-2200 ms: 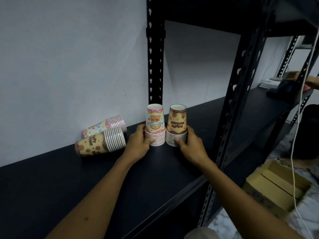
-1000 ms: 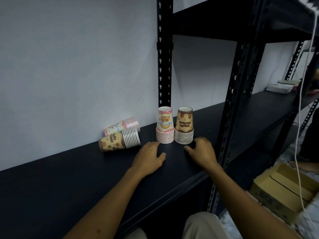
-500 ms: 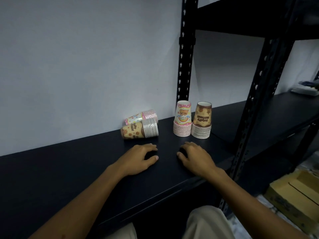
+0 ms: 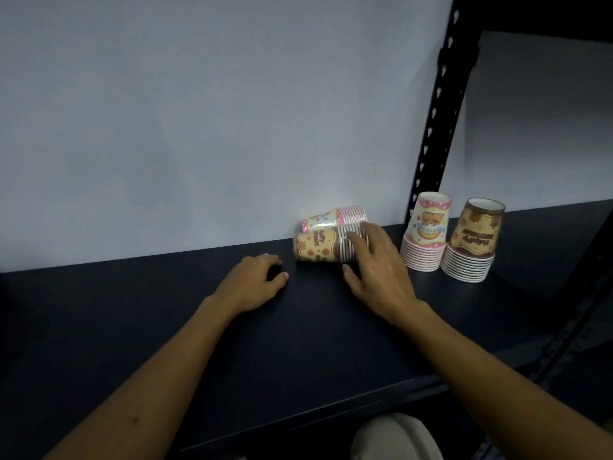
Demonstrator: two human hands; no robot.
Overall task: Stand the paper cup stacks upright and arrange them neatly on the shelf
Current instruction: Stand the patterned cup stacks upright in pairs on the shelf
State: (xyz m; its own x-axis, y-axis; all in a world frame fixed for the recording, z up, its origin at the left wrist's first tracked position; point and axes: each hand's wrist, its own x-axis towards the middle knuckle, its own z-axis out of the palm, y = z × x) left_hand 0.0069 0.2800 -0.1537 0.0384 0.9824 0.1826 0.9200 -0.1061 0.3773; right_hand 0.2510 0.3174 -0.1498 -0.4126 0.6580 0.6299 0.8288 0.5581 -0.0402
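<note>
1. Right hand (image 4: 378,270) was spread open over the rim end of the brown stack lying on its side (image 4: 323,244). Fingers draped across the rims, thumb low by the shelf board, not clamped around it.
2. Left hand (image 4: 253,282) was resting on the shelf (image 4: 166,327) just left of that stack, fingers loosely curled under, holding nothing and not touching the cups.
3. The brown stack lay on its side near the back edge of the shelf, bases pointing left, rims pointing right.
4. Right behind it, against the wall (image 4: 199,111), a pink stack lying on its side (image 4: 331,219) pointed the same way. The two looked pressed together.
5. Further right along the back edge, two stacks stood mouth-down: the pink standing stack (image 4: 426,239) in front of the black upright post (image 4: 434,127), and the brown standing stack (image 4: 472,244) just beside it, on its right.
6. Both forearms came in over the front edge of the shelf.
</note>
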